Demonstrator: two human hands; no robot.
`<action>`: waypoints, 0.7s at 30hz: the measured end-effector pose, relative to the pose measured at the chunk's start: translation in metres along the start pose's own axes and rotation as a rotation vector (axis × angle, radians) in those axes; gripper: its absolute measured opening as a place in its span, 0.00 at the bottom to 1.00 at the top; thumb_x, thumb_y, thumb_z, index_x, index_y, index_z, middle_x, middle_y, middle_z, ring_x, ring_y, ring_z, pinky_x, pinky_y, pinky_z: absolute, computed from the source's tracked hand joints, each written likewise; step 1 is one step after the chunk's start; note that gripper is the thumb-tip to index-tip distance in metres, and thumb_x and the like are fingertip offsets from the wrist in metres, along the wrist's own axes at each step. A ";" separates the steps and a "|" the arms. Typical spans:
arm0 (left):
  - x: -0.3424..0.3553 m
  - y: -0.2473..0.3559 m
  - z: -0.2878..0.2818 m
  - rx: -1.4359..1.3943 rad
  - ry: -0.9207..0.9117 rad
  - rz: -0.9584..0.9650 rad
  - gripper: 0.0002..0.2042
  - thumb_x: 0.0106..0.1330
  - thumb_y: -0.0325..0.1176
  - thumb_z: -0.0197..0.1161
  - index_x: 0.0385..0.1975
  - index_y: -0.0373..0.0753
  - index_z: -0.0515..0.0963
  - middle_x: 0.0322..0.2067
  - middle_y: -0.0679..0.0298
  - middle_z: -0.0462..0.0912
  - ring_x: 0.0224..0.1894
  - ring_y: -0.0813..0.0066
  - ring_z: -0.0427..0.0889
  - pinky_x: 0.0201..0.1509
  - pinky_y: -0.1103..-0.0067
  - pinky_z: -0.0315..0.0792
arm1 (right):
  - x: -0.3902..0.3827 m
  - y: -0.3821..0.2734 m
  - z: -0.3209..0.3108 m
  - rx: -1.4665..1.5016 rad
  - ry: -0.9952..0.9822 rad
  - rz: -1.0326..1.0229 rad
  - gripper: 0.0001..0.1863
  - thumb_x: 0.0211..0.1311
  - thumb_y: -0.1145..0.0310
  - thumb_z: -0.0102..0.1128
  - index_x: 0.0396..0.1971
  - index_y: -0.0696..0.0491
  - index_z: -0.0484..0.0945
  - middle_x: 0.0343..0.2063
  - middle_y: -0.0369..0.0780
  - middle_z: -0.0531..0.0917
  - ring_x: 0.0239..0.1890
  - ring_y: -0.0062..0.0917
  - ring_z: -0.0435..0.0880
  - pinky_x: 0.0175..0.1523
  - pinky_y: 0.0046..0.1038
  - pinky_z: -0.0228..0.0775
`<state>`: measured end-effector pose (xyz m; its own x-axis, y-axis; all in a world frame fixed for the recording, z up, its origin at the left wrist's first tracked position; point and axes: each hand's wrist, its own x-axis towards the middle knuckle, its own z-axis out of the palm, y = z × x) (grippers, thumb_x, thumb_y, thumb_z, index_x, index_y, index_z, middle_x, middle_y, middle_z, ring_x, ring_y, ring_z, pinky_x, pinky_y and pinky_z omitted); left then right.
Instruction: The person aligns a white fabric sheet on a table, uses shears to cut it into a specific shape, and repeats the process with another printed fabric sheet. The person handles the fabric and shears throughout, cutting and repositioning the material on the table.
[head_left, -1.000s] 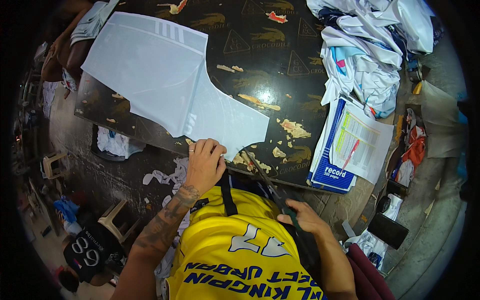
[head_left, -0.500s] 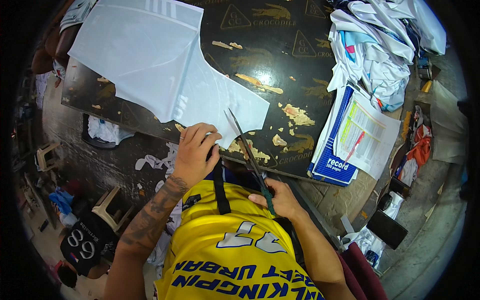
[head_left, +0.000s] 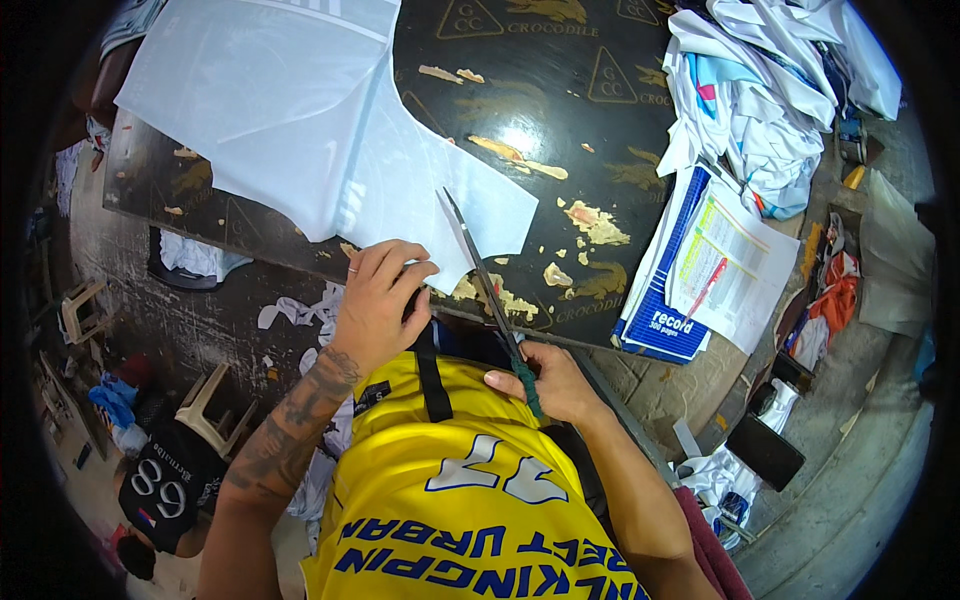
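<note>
A large white fabric piece (head_left: pixel 270 110) with a curved edge lies on the dark table, its narrow end toward me. My left hand (head_left: pixel 383 300) is closed at the near edge, fingers bent over the fabric with the thumb below them. Long dark scissors (head_left: pixel 482 275) with a green-wrapped handle are in my right hand (head_left: pixel 555 382), which is closed around that handle just off the table edge. Their blades point away from me over the fabric's narrow end. How far the blades are apart is hard to see.
The dark table (head_left: pixel 510 85) has worn, peeled patches. At right lie a blue record book (head_left: pixel 655 320), printed sheets (head_left: pixel 735 260) with a red pen (head_left: pixel 708 285), and a heap of white garments (head_left: pixel 750 130). A person in a black shirt (head_left: pixel 170 490) is at lower left, near a beige stool (head_left: pixel 215 415).
The scissors have moved slightly forward and left, their tips reaching further over the fabric. My left hand stays at the fabric's near edge. The whole view has shifted a little.
</note>
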<state>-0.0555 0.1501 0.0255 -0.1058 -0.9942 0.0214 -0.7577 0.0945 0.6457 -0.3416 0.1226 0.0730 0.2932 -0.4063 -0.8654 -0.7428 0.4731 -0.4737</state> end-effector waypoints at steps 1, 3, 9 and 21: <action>0.000 0.000 0.000 -0.008 -0.001 0.003 0.15 0.62 0.26 0.68 0.50 0.38 0.83 0.54 0.60 0.80 0.63 0.57 0.76 0.67 0.58 0.67 | 0.002 -0.002 0.000 0.025 -0.017 0.022 0.34 0.57 0.38 0.83 0.23 0.57 0.80 0.18 0.37 0.78 0.24 0.23 0.75 0.32 0.31 0.69; 0.000 -0.001 0.000 -0.020 -0.005 -0.001 0.15 0.62 0.25 0.68 0.50 0.38 0.83 0.55 0.59 0.81 0.63 0.55 0.76 0.66 0.58 0.67 | 0.005 -0.005 0.000 -0.039 -0.014 0.027 0.30 0.60 0.42 0.83 0.25 0.56 0.81 0.19 0.34 0.78 0.25 0.20 0.73 0.32 0.29 0.68; 0.003 -0.005 0.000 -0.041 -0.002 0.012 0.17 0.61 0.25 0.68 0.50 0.40 0.83 0.55 0.61 0.81 0.62 0.53 0.76 0.66 0.57 0.66 | 0.007 -0.012 -0.003 -0.045 0.001 -0.015 0.31 0.58 0.42 0.84 0.22 0.55 0.79 0.19 0.32 0.77 0.24 0.17 0.72 0.32 0.28 0.66; 0.006 -0.011 -0.005 -0.086 -0.069 0.005 0.16 0.61 0.26 0.68 0.50 0.42 0.84 0.55 0.62 0.81 0.62 0.55 0.75 0.66 0.58 0.65 | 0.024 -0.058 -0.004 -0.005 0.012 0.059 0.37 0.52 0.33 0.83 0.23 0.57 0.82 0.19 0.39 0.81 0.25 0.27 0.80 0.37 0.32 0.75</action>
<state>-0.0445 0.1426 0.0222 -0.1561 -0.9874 -0.0261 -0.6991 0.0918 0.7092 -0.2936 0.0826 0.0806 0.2415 -0.3872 -0.8898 -0.7613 0.4930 -0.4211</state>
